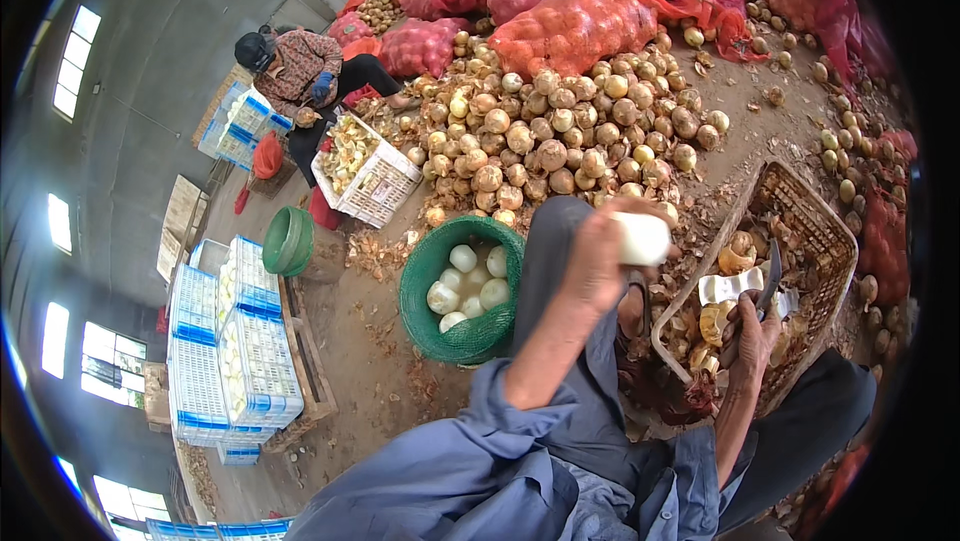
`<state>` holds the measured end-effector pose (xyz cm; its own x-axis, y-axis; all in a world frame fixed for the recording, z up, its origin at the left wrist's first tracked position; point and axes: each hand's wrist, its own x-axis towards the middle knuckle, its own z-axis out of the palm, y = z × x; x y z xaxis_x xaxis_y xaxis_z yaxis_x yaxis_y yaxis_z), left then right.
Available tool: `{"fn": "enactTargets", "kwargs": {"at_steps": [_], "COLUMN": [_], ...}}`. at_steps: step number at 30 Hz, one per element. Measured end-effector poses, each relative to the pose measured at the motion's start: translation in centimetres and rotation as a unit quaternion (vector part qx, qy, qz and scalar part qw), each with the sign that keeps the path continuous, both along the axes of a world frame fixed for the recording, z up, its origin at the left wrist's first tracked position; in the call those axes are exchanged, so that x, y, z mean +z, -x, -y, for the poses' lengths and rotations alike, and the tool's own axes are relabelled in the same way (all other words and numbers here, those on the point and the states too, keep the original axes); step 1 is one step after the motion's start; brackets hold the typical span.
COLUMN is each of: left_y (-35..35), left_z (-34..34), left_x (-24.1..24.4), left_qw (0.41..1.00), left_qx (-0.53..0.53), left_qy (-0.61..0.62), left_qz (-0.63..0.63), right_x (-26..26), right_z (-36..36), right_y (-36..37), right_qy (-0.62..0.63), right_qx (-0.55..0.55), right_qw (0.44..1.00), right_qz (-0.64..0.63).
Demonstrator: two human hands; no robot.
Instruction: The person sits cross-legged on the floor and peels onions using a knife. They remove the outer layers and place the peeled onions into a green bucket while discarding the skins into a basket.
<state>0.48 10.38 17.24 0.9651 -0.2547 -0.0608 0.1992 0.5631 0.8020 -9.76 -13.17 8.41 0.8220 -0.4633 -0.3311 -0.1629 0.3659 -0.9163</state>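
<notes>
My left hand [600,256] is closed around a peeled white onion [641,239], held above my knee and blurred by motion. In my right hand [752,331] is a knife [772,275], its blade pointing up and away over a brown plastic crate [838,237]. Onion skins [712,323] and white peel pieces lie in the crate below the knife. To the left of my knee stands a green mesh-lined tub [420,308] with several peeled onions [444,296] in cloudy liquid.
Ahead lies a heap of unpeeled onions [551,155] with red net sacks [574,23] behind. A person [300,76] sits beyond a white crate [379,185] of peelings. Stacked crates of onions [259,361] stand on a pallet at left, near a green bucket [289,241].
</notes>
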Motion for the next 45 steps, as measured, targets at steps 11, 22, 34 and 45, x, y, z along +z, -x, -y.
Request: {"fn": "enactTargets", "kwargs": {"at_steps": [11,22,34,45], "left_y": [1.3,-19.5,-20.7,-21.4], "left_z": [-21.0,4.7,4.0,4.7], "left_x": [2.3,-16.3,-40.1,-36.3], "left_qw": [0.669,0.689,0.557,0.943], "left_qx": [0.402,0.124,-0.034,0.099], "left_qy": [-0.623,-0.713,-0.82,-0.273], "left_qz": [0.056,0.049,-0.13,-0.16], "right_x": [-1.3,-1.3,-4.7,-4.7], "right_z": [0.1,1.9,5.3,3.8], "right_y": [0.3,-1.2,-2.8,-2.5], "right_qy": [-0.064,-0.128,-0.217,-0.213], "right_qx": [-0.053,-0.106,-0.205,-0.158], "right_qw": [0.997,0.985,0.946,0.958], "right_qz": [0.001,-0.054,-0.13,-0.112]}}
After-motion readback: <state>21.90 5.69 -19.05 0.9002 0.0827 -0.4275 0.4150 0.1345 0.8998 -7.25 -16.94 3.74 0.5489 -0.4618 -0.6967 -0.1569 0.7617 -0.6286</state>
